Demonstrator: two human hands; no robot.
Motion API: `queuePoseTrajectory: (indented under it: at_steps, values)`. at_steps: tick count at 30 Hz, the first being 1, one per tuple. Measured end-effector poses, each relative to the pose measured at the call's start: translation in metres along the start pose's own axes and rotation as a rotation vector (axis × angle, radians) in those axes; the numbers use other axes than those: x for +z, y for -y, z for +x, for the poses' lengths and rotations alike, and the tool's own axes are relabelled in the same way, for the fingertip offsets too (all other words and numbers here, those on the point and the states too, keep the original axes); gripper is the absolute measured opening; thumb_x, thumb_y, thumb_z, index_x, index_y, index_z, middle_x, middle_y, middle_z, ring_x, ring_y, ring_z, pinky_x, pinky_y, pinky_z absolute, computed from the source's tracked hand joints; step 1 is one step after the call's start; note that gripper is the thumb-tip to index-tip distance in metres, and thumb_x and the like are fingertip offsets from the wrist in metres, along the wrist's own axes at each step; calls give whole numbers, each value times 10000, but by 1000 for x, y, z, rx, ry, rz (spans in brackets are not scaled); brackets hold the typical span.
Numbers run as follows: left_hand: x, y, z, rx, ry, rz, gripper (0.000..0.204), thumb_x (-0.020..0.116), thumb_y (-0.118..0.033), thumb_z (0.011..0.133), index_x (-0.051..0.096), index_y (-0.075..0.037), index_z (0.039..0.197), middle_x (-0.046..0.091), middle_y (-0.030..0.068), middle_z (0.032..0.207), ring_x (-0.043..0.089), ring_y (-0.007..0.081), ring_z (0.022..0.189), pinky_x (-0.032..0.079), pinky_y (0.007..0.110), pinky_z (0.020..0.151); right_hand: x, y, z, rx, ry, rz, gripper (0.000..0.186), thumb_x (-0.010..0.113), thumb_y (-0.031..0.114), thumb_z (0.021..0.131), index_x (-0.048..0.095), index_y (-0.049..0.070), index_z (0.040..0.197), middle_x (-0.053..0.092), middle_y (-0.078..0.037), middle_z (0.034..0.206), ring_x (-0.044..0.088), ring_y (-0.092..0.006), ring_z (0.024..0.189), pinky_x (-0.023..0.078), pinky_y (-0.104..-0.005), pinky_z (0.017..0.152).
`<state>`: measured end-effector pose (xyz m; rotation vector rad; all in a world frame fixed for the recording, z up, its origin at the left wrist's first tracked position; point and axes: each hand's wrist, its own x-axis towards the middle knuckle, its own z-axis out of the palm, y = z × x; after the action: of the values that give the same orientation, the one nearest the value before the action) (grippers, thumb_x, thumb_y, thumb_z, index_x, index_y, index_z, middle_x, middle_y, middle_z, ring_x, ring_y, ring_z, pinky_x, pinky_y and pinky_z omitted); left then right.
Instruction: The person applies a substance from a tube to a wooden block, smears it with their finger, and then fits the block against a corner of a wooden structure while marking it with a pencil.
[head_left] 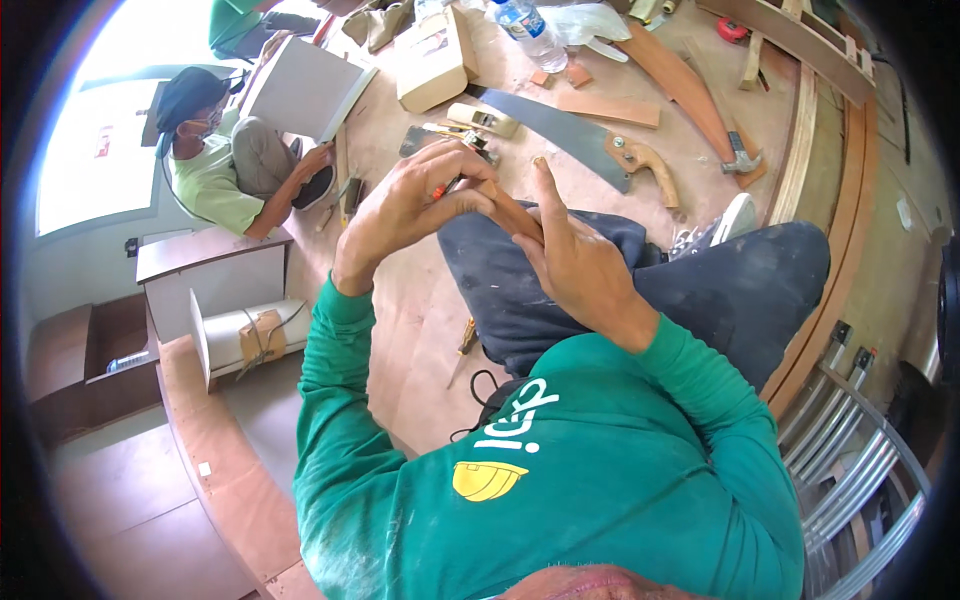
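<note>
A small reddish-brown strip of wood (516, 217) is held up between my two hands, above my crossed legs. My left hand (415, 190) is closed with its thumb and fingers on the far left end of the strip. Something small and red shows by its fingers, too hidden to name. My right hand (585, 262) pinches the near right end, one finger pointing up. Just beyond the hands lie a handsaw (560, 135) with a wooden handle and a cream block-shaped tool (482, 119). A metal tool beside my left fingers is partly covered.
A hammer (741, 158), wood offcuts (610, 108), a water bottle (528, 32) and a red tape measure (732, 30) lie farther off. A screwdriver (466, 338) is left of my leg. At upper left a person (215, 150) crouches by a pale box-shaped panel (308, 88). Metal tubing (850, 450) stands right.
</note>
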<state>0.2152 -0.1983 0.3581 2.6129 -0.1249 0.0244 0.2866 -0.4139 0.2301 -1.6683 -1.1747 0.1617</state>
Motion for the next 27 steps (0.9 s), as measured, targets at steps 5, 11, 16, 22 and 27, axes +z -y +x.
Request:
queuePoseTrajectory:
  at_steps: [5, 11, 16, 22, 27]
  values:
    - [5, -3, -26, -61, -47, -45, 319, 840, -233, 879, 723, -21, 1086, 704, 93, 953, 675, 271, 886, 540, 410, 833, 9, 6, -4, -89, -18, -51, 850, 693, 176, 992, 216, -48, 1659, 693, -119, 819, 715, -243, 739, 577, -391, 654]
    - [15, -3, -55, -110, -98, -44, 347, 882, -194, 821, 733, -26, 1086, 716, 93, 956, 690, 250, 880, 548, 391, 815, 17, 9, -9, -98, 45, -27, 821, 662, 154, 1005, 213, -39, 1665, 706, -99, 849, 714, -221, 759, 568, -387, 650]
    - [26, 0, -64, -144, -140, -54, 363, 910, -178, 771, 752, -25, 1060, 742, 106, 968, 712, 245, 888, 554, 370, 788, 22, 7, -11, -86, 65, -23, 818, 652, 152, 1011, 206, -24, 1674, 708, -108, 858, 709, -231, 750, 561, -408, 650]
    - [33, 4, -65, -122, -179, -50, 370, 923, -180, 752, 762, -42, 1056, 744, 102, 972, 708, 236, 881, 548, 359, 774, 23, 3, -13, -66, 88, -3, 819, 653, 156, 1013, 208, -15, 1679, 667, -95, 802, 693, -231, 720, 542, -409, 630]
    - [36, 4, -64, -122, -167, -56, 364, 917, -173, 765, 750, -41, 1059, 720, 89, 943, 696, 234, 861, 547, 358, 762, 26, 1, -14, -75, 65, 14, 833, 667, 154, 1001, 212, -20, 1678, 651, -85, 784, 679, -226, 698, 534, -400, 620]
